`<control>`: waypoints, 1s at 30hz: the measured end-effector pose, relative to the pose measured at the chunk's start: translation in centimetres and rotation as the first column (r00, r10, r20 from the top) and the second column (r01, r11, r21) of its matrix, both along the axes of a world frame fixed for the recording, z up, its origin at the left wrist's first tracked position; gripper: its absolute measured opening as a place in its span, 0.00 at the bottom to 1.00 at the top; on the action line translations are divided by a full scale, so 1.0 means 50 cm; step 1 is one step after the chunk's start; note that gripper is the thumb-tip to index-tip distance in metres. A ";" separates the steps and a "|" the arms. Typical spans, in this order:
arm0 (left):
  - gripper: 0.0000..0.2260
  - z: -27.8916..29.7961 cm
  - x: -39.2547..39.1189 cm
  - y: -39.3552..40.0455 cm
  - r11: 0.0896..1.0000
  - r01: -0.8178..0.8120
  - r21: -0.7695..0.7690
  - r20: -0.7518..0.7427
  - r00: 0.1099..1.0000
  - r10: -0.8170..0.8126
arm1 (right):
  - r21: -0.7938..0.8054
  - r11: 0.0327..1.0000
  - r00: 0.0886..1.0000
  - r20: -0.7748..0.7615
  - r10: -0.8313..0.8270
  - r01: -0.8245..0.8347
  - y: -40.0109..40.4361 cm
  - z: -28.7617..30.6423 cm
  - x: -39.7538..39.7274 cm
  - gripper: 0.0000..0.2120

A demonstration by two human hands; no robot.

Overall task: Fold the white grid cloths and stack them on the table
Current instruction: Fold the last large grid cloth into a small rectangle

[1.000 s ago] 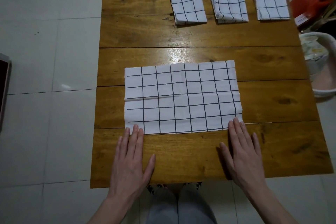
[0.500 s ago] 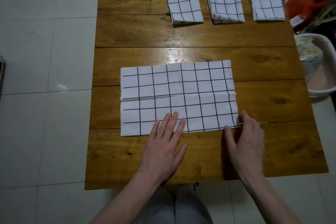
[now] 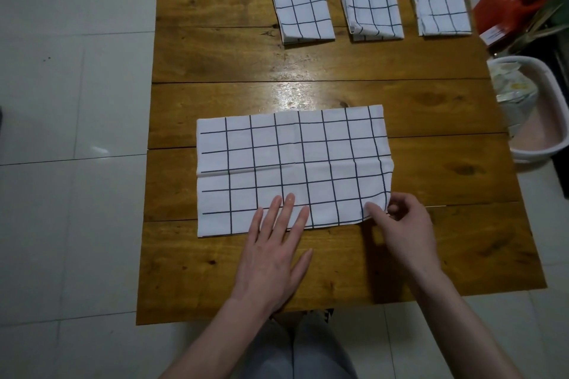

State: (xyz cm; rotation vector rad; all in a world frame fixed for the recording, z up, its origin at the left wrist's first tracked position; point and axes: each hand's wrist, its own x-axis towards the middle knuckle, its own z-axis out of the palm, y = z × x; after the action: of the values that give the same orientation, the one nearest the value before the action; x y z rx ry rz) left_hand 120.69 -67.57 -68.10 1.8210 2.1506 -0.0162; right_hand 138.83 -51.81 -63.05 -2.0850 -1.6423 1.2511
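Left hand [image 3: 274, 251]: flat, fingers straight, tips pressing the cloth's near edge.
Right hand [image 3: 400, 224]: grip pinching the cloth's near right corner, lifted slightly.
Cloth [image 3: 292, 169]: spread mid-table [image 3: 215, 71].
Folded stacks [image 3: 303, 6]: three along far edge.
Hidden: right fingertips under the corner.

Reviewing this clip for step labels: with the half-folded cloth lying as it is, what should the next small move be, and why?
Probably the right hand should carry the near right corner it pinches leftward over the grid cloth, folding it across. That corner already curls up, and the left hand lies flat on the near edge, seemingly to steady it. Three folded piles at the table's far edge suggest the target shape.
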 end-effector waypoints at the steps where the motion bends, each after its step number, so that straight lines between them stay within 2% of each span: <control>1: 0.31 0.001 0.002 -0.003 1.000 -0.001 -0.002 0.001 1.000 0.001 | -0.022 0.999 0.996 -0.075 -0.048 0.047 -0.001 0.004 -0.003 0.18; 5: 0.32 0.002 0.016 -0.012 1.000 -0.010 -0.019 -0.001 1.000 0.010 | -0.077 0.980 0.937 -0.287 -0.200 0.186 -0.013 0.019 -0.012 0.17; 12: 0.34 0.014 0.032 -0.002 0.998 -0.062 0.010 0.007 0.998 0.062 | 0.040 0.978 0.924 -0.336 -0.180 0.205 -0.043 0.029 0.000 0.17; 15: 0.35 0.016 0.017 0.038 0.994 -0.107 0.036 0.010 0.994 0.106 | 0.070 0.976 0.918 -0.359 -0.167 0.205 -0.055 0.036 0.007 0.12; 19: 0.35 0.000 -0.002 0.080 0.993 -0.114 -0.027 0.007 0.993 0.114 | 0.078 0.971 0.903 -0.389 -0.181 0.228 -0.066 0.038 0.012 0.09; 27: 0.35 -0.001 0.001 0.086 0.992 -0.119 -0.045 0.012 0.993 0.120 | 0.113 0.951 0.833 -0.519 -0.191 0.288 -0.092 0.069 -0.030 0.08; 30: 0.35 0.000 0.002 0.080 0.992 -0.126 -0.024 0.036 0.991 0.127 | 0.131 0.955 0.806 -0.574 -0.147 0.267 -0.111 0.090 -0.065 0.05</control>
State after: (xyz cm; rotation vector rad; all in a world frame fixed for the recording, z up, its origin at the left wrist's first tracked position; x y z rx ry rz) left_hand 120.77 -63.56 -68.12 1.6574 2.2266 0.0236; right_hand 135.56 -57.36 -58.54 -1.5176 -1.1803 1.3741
